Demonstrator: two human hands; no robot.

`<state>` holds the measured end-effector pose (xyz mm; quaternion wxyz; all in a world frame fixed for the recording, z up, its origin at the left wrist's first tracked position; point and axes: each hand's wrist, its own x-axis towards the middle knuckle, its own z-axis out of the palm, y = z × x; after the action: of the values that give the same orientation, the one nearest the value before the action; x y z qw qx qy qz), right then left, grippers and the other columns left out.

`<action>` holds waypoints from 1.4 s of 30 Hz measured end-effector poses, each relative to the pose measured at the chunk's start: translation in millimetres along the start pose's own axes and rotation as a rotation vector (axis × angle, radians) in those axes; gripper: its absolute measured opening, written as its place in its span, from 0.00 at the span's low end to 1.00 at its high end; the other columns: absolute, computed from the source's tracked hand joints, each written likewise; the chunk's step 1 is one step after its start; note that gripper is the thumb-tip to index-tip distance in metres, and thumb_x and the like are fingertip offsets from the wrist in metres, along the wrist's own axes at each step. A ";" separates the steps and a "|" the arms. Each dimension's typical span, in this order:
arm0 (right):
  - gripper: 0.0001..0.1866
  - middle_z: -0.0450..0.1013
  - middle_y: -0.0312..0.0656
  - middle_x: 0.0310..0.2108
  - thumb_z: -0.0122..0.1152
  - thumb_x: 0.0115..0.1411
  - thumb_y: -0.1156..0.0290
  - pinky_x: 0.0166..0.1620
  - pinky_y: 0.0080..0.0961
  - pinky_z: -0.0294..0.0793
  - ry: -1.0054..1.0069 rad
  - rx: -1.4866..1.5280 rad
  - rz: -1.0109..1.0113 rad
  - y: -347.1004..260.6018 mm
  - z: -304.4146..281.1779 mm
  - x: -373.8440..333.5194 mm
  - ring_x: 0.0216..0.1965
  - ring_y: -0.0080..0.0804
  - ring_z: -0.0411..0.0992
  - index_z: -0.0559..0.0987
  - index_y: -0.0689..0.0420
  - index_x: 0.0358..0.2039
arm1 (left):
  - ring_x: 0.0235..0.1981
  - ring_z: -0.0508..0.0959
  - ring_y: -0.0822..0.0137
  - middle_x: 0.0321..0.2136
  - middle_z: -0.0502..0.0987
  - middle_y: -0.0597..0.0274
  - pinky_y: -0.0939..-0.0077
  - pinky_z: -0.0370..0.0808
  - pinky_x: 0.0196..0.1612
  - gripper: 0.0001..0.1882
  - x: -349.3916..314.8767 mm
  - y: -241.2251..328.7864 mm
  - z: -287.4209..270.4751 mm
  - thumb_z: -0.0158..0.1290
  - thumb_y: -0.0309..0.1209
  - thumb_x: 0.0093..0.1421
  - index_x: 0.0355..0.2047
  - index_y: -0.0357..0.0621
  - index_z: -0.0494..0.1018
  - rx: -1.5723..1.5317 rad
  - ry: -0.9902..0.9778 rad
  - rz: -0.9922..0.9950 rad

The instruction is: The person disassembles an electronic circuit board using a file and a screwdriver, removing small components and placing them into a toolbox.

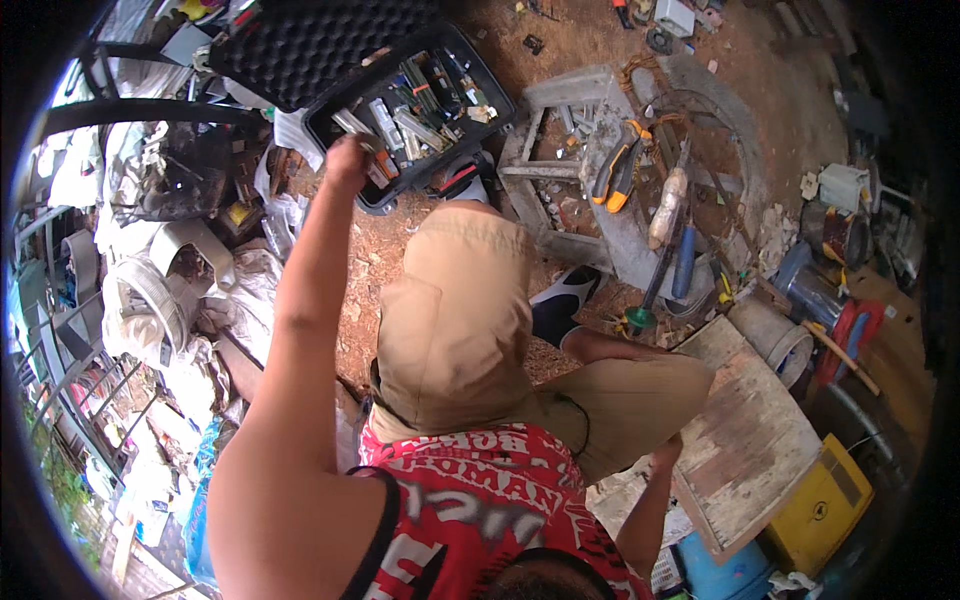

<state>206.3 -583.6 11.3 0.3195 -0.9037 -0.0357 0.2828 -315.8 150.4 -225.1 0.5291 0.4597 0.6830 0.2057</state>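
In the head view, the left hand (348, 160) is at the lower-left wall of the open black case (490, 85), upper left of the frame, beside an orange piece (384, 160). Its fingers are hidden, so I cannot tell whether they pinch anything. Reaching in here probably goes best with fingertips parting the loose pile and one piece lifted straight up, wrist clear of the rim. The case holds jumbled silver pieces (420, 130) and dark green strips (424, 95); its lid (300, 65) is lined with bumpy foam. The right hand (667, 453), lower right, is beside a worn board (745, 430); its grip is unclear. A pale bucket (785, 340) lies at right, contents not visible.
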 end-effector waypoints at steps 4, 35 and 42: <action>0.15 0.75 0.38 0.36 0.53 0.63 0.73 0.34 0.21 0.70 0.298 -0.240 -0.202 -63.4 -34.4 29.1 0.33 0.25 0.71 0.74 0.62 0.51 | 0.40 0.75 0.68 0.36 0.75 0.63 0.71 0.74 0.43 0.11 -92.0 170.3 -69.9 0.48 0.28 0.62 0.44 0.42 0.73 -0.475 -0.121 0.233; 0.20 0.76 0.46 0.37 0.63 0.54 0.67 0.43 0.37 0.74 -0.026 -0.146 -0.698 -320.6 223.0 -2.6 0.39 0.46 0.75 0.75 0.56 0.48 | 0.38 0.74 0.50 0.34 0.75 0.55 0.59 0.71 0.42 0.11 -261.9 225.8 208.5 0.55 0.26 0.53 0.38 0.48 0.77 0.631 -0.455 1.310; 0.21 0.76 0.45 0.37 0.64 0.54 0.67 0.41 0.35 0.74 -0.046 -0.186 -0.684 -322.0 226.5 -4.6 0.37 0.42 0.75 0.75 0.55 0.49 | 0.38 0.74 0.49 0.33 0.75 0.54 0.59 0.71 0.43 0.12 -261.0 234.4 207.4 0.58 0.25 0.49 0.35 0.46 0.78 0.610 -0.556 1.298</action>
<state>119.0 -203.2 62.0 0.3113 -0.8581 -0.3688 0.1752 -25.9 2.6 20.3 0.3043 0.9287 0.1446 0.1547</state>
